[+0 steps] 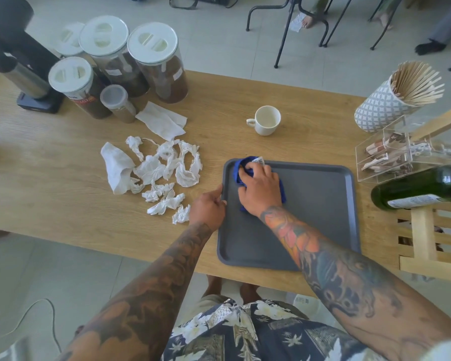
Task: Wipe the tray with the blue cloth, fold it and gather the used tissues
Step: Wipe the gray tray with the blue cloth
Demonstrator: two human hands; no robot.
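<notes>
A dark grey tray (320, 204) lies on the wooden table in front of me. A bunched blue cloth (238, 169) sits in the tray's far left corner. My right hand (261, 190) presses down on the cloth, fingers curled over it. My left hand (208, 207) holds the tray's left rim, fingers curled at the edge. Several crumpled white used tissues (164, 168) are scattered on the table left of the tray, the nearest one touching distance from my left hand.
A white cup (267, 120) stands behind the tray. Lidded jars (130, 63) cluster at the back left. At the right are a stick holder (399, 100), a clear sachet box (401, 155), a lying green bottle (422, 188) and a wooden rack (427, 241).
</notes>
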